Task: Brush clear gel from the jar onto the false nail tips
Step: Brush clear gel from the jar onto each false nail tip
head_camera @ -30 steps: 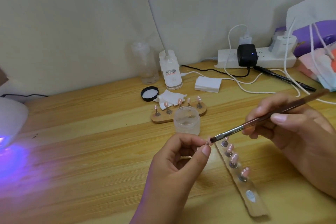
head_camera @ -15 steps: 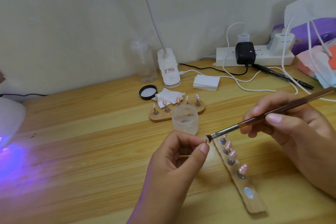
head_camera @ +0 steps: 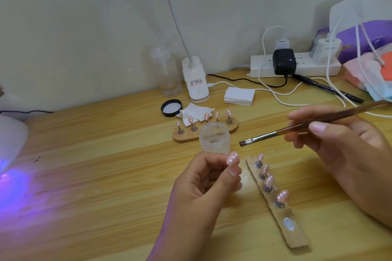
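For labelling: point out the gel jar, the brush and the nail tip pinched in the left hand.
gel jar (head_camera: 215,144), head view, frosted side wall.
brush (head_camera: 262,137), head view, metal ferrule behind the bristles.
nail tip (head_camera: 233,158), head view, its pink dotted face.

Our left hand (head_camera: 203,178) pinches a pink nail tip (head_camera: 233,158); our right hand (head_camera: 339,144) holds the brush (head_camera: 297,128) just above it.

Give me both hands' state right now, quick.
Left hand: pinching a nail tip.
Right hand: holding the brush, clear of the tip.
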Action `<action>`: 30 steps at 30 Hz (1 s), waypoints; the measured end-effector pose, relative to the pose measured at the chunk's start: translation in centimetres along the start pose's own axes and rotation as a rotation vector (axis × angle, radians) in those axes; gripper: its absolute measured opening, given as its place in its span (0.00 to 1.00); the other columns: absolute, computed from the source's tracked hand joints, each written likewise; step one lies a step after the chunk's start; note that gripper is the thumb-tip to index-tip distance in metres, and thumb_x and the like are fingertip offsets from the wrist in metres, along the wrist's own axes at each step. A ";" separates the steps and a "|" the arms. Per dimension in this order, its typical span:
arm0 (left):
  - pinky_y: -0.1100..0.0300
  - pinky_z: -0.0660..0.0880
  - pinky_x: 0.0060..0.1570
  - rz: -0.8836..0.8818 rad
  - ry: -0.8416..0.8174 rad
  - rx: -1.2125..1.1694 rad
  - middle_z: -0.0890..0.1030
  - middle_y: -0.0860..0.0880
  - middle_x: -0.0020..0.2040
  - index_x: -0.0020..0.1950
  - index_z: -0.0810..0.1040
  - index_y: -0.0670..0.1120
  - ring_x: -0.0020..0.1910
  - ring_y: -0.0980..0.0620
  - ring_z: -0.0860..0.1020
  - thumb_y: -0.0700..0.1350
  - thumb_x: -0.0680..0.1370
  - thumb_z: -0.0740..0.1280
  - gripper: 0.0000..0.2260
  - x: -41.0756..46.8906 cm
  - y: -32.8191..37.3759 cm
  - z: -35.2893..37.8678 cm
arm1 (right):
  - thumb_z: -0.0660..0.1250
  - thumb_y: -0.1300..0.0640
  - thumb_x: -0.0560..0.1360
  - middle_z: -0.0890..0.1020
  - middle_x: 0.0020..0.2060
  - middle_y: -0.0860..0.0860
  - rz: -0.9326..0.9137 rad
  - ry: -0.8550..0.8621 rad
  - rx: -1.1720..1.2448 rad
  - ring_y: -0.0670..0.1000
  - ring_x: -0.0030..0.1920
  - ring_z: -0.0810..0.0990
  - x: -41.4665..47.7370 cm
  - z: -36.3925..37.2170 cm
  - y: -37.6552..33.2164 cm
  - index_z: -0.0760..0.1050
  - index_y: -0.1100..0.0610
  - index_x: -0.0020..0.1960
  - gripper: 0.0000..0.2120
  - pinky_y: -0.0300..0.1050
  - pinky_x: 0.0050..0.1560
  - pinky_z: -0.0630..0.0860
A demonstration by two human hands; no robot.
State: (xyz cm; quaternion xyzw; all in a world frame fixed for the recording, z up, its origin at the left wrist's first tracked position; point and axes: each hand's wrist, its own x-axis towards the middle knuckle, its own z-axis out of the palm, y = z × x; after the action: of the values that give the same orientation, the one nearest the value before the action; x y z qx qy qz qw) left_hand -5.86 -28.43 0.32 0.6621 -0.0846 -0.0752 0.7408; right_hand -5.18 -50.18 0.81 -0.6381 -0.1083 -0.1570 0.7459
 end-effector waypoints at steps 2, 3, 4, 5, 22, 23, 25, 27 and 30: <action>0.64 0.79 0.44 -0.006 -0.004 -0.012 0.85 0.50 0.42 0.44 0.84 0.53 0.41 0.56 0.83 0.54 0.64 0.74 0.11 0.0 0.0 0.0 | 0.65 0.59 0.72 0.84 0.38 0.53 0.017 0.010 0.056 0.49 0.40 0.84 0.2 0.1 0.0 0.85 0.53 0.45 0.10 0.36 0.41 0.79; 0.65 0.78 0.44 -0.008 -0.005 -0.016 0.85 0.50 0.42 0.44 0.85 0.53 0.42 0.55 0.83 0.54 0.64 0.74 0.11 0.0 0.0 0.0 | 0.62 0.61 0.73 0.84 0.36 0.53 0.031 0.017 0.075 0.49 0.39 0.84 0.3 0.1 0.0 0.85 0.53 0.44 0.12 0.36 0.40 0.78; 0.65 0.78 0.43 -0.009 -0.005 -0.018 0.85 0.49 0.43 0.44 0.85 0.53 0.42 0.55 0.83 0.54 0.64 0.74 0.11 0.0 -0.1 0.0 | 0.61 0.61 0.73 0.83 0.35 0.53 0.048 0.023 0.089 0.48 0.38 0.83 0.3 0.1 0.0 0.85 0.54 0.43 0.13 0.36 0.39 0.78; 0.65 0.78 0.43 -0.009 -0.006 -0.016 0.85 0.49 0.43 0.44 0.85 0.53 0.42 0.55 0.83 0.54 0.64 0.74 0.11 0.0 -0.1 0.0 | 0.60 0.61 0.73 0.83 0.33 0.53 0.064 0.030 0.104 0.48 0.37 0.83 0.3 0.1 0.0 0.85 0.54 0.41 0.14 0.36 0.38 0.78; 0.68 0.75 0.44 0.038 -0.074 0.109 0.82 0.56 0.41 0.44 0.83 0.55 0.42 0.60 0.78 0.56 0.67 0.72 0.09 -0.2 0.1 0.0 | 0.68 0.58 0.71 0.79 0.26 0.55 0.145 0.002 0.142 0.49 0.29 0.80 -0.1 0.9 -0.8 0.83 0.51 0.37 0.06 0.36 0.34 0.78; 0.68 0.75 0.44 0.039 -0.076 0.110 0.82 0.56 0.41 0.44 0.83 0.55 0.42 0.60 0.78 0.56 0.67 0.72 0.09 -0.2 0.1 0.0 | 0.71 0.57 0.71 0.80 0.27 0.55 0.138 -0.009 0.129 0.48 0.29 0.80 -0.1 0.9 -0.8 0.83 0.51 0.37 0.05 0.36 0.34 0.78; 0.68 0.75 0.44 0.040 -0.079 0.115 0.82 0.56 0.41 0.44 0.83 0.55 0.42 0.60 0.78 0.56 0.67 0.72 0.09 -0.2 0.0 -0.1 | 0.74 0.54 0.68 0.80 0.27 0.56 0.126 -0.024 0.116 0.48 0.30 0.81 -0.2 1.0 -0.9 0.83 0.51 0.38 0.02 0.37 0.35 0.78; 0.68 0.75 0.44 0.039 -0.079 0.118 0.82 0.57 0.40 0.44 0.83 0.55 0.42 0.60 0.78 0.56 0.67 0.72 0.09 -0.2 0.0 -0.1 | 0.75 0.49 0.67 0.80 0.28 0.55 0.103 -0.032 0.102 0.48 0.31 0.81 -0.3 0.9 -0.9 0.83 0.50 0.39 0.06 0.37 0.35 0.78; 0.68 0.74 0.44 0.036 -0.081 0.113 0.81 0.57 0.39 0.44 0.83 0.54 0.41 0.60 0.78 0.56 0.67 0.72 0.09 -0.2 0.0 -0.1 | 0.76 0.41 0.66 0.82 0.29 0.53 0.054 -0.036 0.063 0.48 0.33 0.82 -0.4 0.8 -0.8 0.82 0.50 0.42 0.13 0.37 0.38 0.79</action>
State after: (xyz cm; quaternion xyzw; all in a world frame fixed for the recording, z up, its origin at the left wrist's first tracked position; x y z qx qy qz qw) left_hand -6.00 -28.28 0.34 0.6978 -0.1304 -0.0838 0.6993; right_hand -5.85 -49.43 1.54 -0.6199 -0.1094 -0.1216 0.7675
